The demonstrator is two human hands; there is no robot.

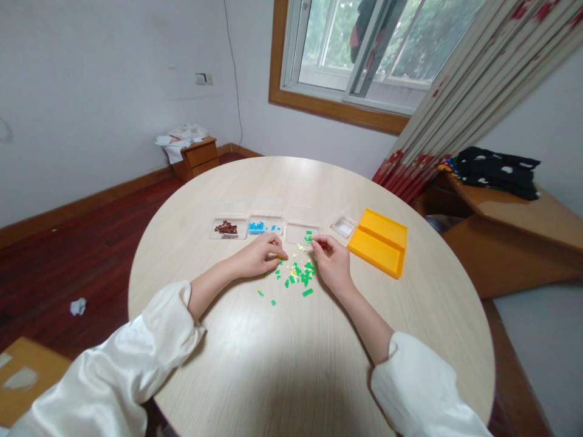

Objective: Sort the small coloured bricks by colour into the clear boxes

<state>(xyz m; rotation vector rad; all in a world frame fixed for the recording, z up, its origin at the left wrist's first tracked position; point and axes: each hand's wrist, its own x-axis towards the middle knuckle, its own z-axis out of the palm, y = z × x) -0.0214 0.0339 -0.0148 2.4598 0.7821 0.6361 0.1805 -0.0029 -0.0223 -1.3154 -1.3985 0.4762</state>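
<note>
Loose green pieces, mixed with some yellow and pale ones, lie scattered on the round table. On their left, my left hand has its fingers pinched together, with small yellow and green bits at the fingertips. My right hand is at the right of the pile, thumb and index finger pressed together near a clear box that holds a few green pieces; what it pinches, if anything, is too small to name. Brown pieces fill part of another clear box, and blue pieces lie in the one beside it.
A small clear box stands right of the others, next to an open yellow case. The round table has its far edge near the window wall. A wooden cabinet with dark cloth stands at the right.
</note>
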